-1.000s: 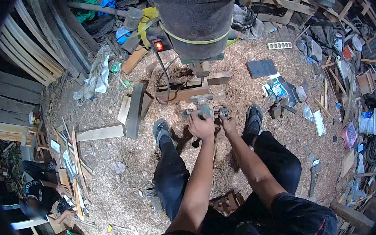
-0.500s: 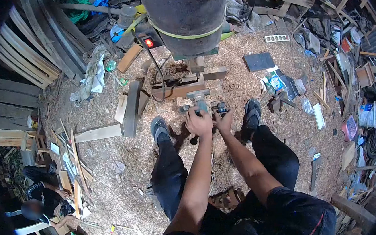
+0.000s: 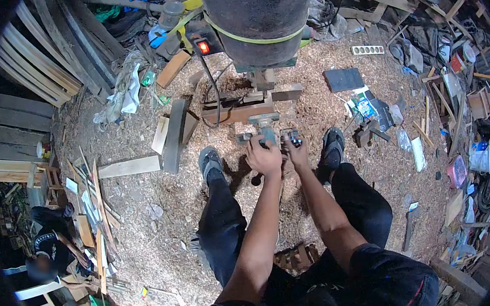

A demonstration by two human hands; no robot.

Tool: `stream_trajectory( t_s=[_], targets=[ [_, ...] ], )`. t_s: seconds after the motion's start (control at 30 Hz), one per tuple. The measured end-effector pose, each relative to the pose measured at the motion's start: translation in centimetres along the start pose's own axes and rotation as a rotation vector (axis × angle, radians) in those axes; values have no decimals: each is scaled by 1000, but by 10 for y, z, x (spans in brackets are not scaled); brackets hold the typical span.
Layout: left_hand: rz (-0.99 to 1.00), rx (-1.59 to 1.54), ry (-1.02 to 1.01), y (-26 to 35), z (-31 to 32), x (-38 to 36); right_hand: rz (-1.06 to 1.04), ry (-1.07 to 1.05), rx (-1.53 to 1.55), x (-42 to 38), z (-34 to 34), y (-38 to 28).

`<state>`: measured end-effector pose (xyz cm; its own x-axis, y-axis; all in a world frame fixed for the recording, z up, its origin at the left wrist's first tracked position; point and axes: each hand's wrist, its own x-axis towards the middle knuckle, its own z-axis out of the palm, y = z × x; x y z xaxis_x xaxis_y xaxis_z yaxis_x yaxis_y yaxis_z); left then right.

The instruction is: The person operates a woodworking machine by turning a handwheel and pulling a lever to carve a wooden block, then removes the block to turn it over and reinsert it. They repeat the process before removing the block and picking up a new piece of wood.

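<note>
Both of my hands are on a teal and dark power tool (image 3: 265, 129) between my feet, below a large dark drum (image 3: 257, 21) with a yellow-green band. My left hand (image 3: 264, 156) is wrapped round the tool's body from above. Beside it, my right hand (image 3: 297, 151) is closed on a dark part at the tool's right side. Just beyond the tool lies a reddish-brown wooden block (image 3: 236, 115), with a dark cable curving over it. A switch (image 3: 203, 47) glows red at the drum's left.
Wood shavings cover the ground. Boards (image 3: 173, 137) lie at left, a dark slab (image 3: 343, 79) and power strip (image 3: 368, 50) at right. A person (image 3: 55, 245) sits at far left beside wood strips. Scrap and a pink basket (image 3: 456, 170) line the right side.
The view has shifted slightly, so the drum and tool appear a little further right. Both hands stay on the tool. The person at far left has changed posture slightly.
</note>
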<state>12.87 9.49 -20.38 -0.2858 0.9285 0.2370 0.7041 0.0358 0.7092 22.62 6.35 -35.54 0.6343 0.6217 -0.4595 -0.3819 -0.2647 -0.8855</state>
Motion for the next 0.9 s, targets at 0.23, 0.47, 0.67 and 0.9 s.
stream_trajectory(
  t_s=[0.23, 0.47, 0.67, 0.9],
  targets=[
    [-7, -14, -10, -4, 4, -2, 261, -88, 356, 9, -12, -5],
    [11, -19, 6, -2, 5, 0, 456, -298, 638, 18, -28, -2],
    [-7, -7, -7, 0, 3, 1, -322, 47, -367, -1, 4, -4],
    [26, -26, 16, 4, -2, 3, -47, -71, -32, -8, -8, -1]
  ],
)
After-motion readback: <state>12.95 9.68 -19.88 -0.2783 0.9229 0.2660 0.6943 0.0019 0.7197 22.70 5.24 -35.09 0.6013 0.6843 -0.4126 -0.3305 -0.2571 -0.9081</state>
